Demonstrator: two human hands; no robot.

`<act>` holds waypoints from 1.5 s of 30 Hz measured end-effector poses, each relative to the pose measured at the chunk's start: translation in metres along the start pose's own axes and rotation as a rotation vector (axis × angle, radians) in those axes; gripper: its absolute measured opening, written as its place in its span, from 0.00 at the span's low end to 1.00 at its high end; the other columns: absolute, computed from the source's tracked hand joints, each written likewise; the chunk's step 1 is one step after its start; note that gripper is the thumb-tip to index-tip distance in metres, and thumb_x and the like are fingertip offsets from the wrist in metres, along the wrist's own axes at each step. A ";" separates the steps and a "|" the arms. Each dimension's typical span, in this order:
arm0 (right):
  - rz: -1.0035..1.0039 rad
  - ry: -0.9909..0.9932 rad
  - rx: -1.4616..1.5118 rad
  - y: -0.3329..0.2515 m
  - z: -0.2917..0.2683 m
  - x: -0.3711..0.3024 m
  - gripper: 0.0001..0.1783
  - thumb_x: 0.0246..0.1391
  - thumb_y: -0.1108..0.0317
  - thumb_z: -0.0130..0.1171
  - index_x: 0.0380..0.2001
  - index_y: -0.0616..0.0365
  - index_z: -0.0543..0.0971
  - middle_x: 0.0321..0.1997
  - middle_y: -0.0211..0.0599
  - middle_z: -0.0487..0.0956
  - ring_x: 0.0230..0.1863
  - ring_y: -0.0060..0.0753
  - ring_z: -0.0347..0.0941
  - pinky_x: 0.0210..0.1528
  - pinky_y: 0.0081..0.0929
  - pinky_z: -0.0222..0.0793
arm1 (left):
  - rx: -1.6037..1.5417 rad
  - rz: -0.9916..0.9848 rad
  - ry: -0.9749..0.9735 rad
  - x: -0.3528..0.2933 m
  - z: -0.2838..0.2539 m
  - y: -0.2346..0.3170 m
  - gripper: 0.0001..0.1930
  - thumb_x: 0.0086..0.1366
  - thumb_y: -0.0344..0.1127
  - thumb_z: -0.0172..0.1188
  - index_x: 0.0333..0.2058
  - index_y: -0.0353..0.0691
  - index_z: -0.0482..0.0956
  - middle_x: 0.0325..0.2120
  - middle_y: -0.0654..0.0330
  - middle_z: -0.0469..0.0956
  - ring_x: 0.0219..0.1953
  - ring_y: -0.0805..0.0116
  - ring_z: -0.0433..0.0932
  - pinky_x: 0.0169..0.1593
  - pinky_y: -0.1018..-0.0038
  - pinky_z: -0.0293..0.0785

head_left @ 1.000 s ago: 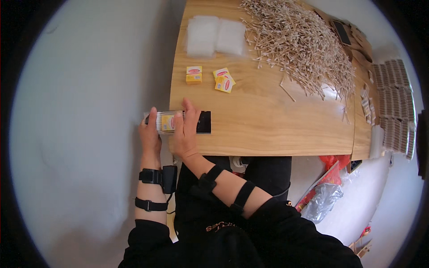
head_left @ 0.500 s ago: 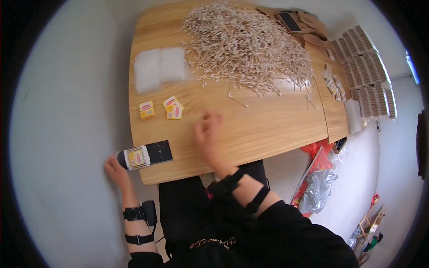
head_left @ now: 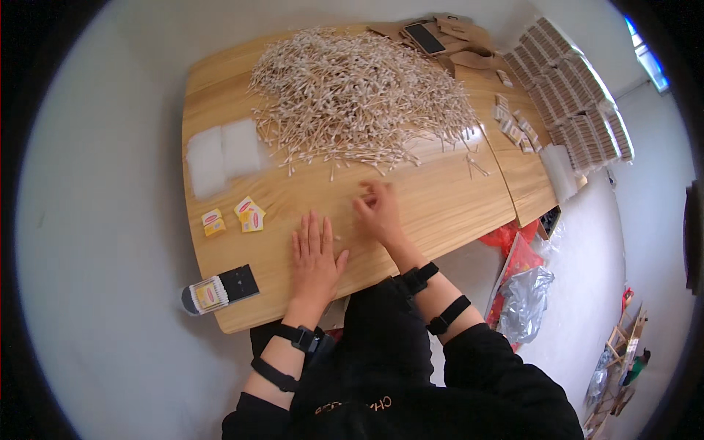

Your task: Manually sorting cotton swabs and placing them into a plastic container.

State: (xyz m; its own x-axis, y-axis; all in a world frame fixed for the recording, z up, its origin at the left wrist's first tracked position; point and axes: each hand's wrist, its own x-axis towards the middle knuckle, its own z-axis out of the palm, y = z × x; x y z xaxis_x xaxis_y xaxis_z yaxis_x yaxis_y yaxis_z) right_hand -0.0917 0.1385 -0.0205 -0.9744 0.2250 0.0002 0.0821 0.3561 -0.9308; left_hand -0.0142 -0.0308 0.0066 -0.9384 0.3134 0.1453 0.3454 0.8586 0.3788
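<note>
My left hand [head_left: 314, 257] lies flat on the wooden table, palm down with fingers stretched out. To its right, my right hand [head_left: 380, 213] is over the table with fingers curled inward; whatever they hold, if anything, is hidden. A tiny pale bit, too small to name, is beside my left thumb. Beyond both hands rises a big heap of cotton swabs [head_left: 359, 95]. At the near left corner, a packed row of cotton swabs with a yellow card [head_left: 208, 295] sits on a black holder [head_left: 240, 284] that juts past the table edge.
Yellow-and-white cards [head_left: 250, 215] lie left of my hands, with clear plastic bags [head_left: 224, 154] behind them. Stacked swab packs [head_left: 579, 95] and small loose packs [head_left: 515, 130] stand at the right. A phone [head_left: 424, 38] rests on a brown bag [head_left: 466, 44] at the back.
My left hand has left the black holder and moved right onto the table, now flat. My right hand has shifted right, fingers curled. The whole view has swung slightly.
</note>
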 end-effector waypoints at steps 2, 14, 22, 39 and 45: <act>-0.044 0.160 -0.129 0.006 -0.014 0.012 0.23 0.47 0.66 0.65 0.49 0.51 0.75 0.39 0.40 0.72 0.36 0.36 0.73 0.40 0.31 0.72 | 0.020 -0.014 -0.032 0.003 0.006 0.006 0.37 0.62 0.45 0.57 0.65 0.35 0.54 0.67 0.46 0.47 0.70 0.50 0.42 0.69 0.51 0.40; -0.137 0.072 -0.365 -0.015 0.000 0.006 0.13 0.46 0.66 0.65 0.38 0.50 0.80 0.35 0.40 0.74 0.35 0.41 0.74 0.38 0.36 0.72 | 0.073 -0.055 0.003 -0.004 0.015 0.006 0.37 0.62 0.47 0.56 0.65 0.35 0.55 0.68 0.45 0.46 0.70 0.49 0.43 0.69 0.51 0.39; -0.274 -0.051 -0.236 -0.007 -0.013 -0.030 0.07 0.45 0.70 0.65 0.32 0.53 0.82 0.34 0.40 0.73 0.31 0.40 0.74 0.34 0.34 0.71 | 0.016 -0.070 0.081 -0.002 0.014 0.008 0.40 0.61 0.47 0.57 0.66 0.36 0.52 0.68 0.45 0.46 0.70 0.48 0.42 0.69 0.51 0.39; -0.364 0.003 -0.145 -0.008 0.002 0.010 0.16 0.47 0.73 0.62 0.42 0.54 0.78 0.41 0.43 0.70 0.36 0.38 0.73 0.38 0.31 0.72 | 0.036 -0.024 0.021 -0.004 0.015 0.006 0.37 0.60 0.45 0.57 0.65 0.37 0.55 0.67 0.48 0.48 0.70 0.52 0.45 0.70 0.52 0.40; -0.640 -0.223 -0.413 -0.014 0.013 0.007 0.12 0.43 0.73 0.64 0.35 0.52 0.82 0.39 0.42 0.69 0.41 0.41 0.71 0.42 0.36 0.71 | 0.052 -0.006 0.044 -0.002 0.019 0.006 0.39 0.59 0.46 0.58 0.64 0.34 0.55 0.66 0.49 0.52 0.70 0.54 0.47 0.69 0.53 0.42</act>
State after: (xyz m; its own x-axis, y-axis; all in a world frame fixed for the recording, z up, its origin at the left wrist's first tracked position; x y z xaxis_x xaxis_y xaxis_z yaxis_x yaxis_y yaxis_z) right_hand -0.1029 0.1229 -0.0122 -0.8738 -0.3087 0.3758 -0.4799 0.6725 -0.5634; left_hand -0.0101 -0.0185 -0.0087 -0.9388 0.2913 0.1837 0.3382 0.8806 0.3320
